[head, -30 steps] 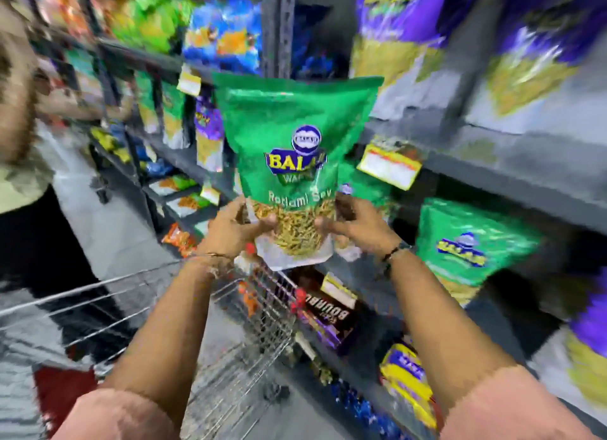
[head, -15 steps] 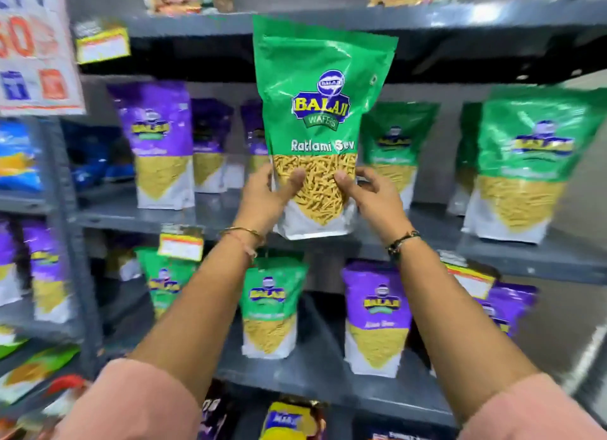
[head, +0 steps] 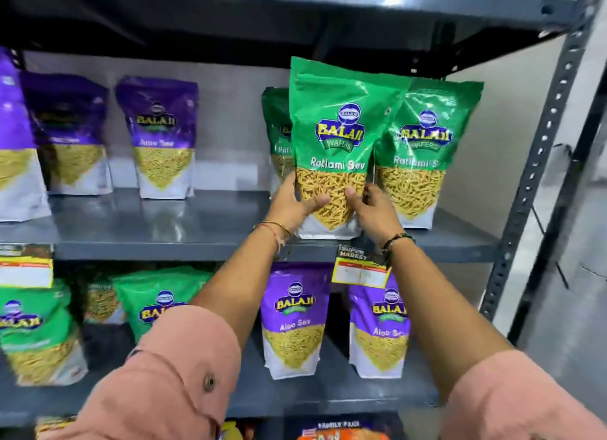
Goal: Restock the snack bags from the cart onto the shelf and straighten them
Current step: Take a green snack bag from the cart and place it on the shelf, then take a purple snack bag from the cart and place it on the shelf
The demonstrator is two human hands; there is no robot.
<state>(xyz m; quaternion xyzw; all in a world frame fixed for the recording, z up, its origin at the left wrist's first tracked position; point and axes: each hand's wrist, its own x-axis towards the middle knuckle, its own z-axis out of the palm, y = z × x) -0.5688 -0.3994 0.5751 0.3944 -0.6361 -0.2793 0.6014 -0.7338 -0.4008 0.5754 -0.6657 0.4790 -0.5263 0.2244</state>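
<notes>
A green Ratlami Sev snack bag [head: 338, 134] stands upright with its base on the front edge of the grey metal shelf [head: 157, 242]. My left hand [head: 295, 206] grips its lower left side and my right hand [head: 374, 209] grips its lower right side, thumbs on the front. Another green bag [head: 423, 157] stands right behind it to the right, and a third green bag [head: 277, 134] is partly hidden behind it on the left. The cart is out of view.
Purple Aloo Sev bags [head: 161, 137] stand on the same shelf at the left. The lower shelf holds purple bags [head: 295, 318] and green bags [head: 154, 301]. A yellow price tag [head: 359, 270] hangs below my right wrist. The perforated rack upright [head: 538, 163] bounds the right side.
I have turned from the cart to face the shelf, and both hands have carried the green bag right and down until its base rests on the shelf.
</notes>
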